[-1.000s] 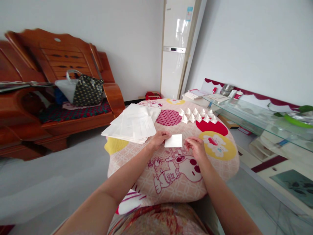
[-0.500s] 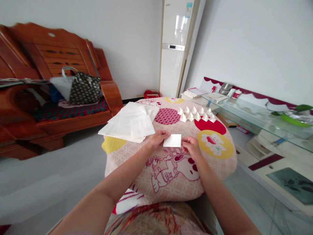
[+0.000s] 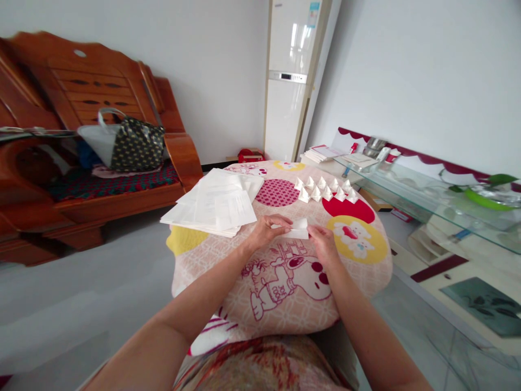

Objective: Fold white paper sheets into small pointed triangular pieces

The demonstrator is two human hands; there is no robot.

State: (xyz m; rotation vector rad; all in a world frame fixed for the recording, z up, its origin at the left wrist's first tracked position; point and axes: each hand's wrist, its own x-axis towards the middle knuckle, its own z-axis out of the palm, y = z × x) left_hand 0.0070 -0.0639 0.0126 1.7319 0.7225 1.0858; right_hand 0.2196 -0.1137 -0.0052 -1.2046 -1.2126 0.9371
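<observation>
A small folded white paper is held just above the cloth-covered table. My left hand pinches its left side, with fingers reaching over the top. At the right edge, my right hand grips it between thumb and fingers. A crease or raised flap shows across the sheet; the fingers cover part of it. Beyond the hands, several small folded paper shapes stand in rows. To the left of my left hand lies a fanned stack of white paper sheets.
A glass-topped cabinet runs along the right, bearing papers, cups and a green dish. On the left stands a wooden sofa with a dark patterned bag. A tall white air conditioner is at the back.
The paper was a flat rectangle; now a flap or crease shows across it. My left hand has moved right over its left part, and the right hand has shifted slightly right.
</observation>
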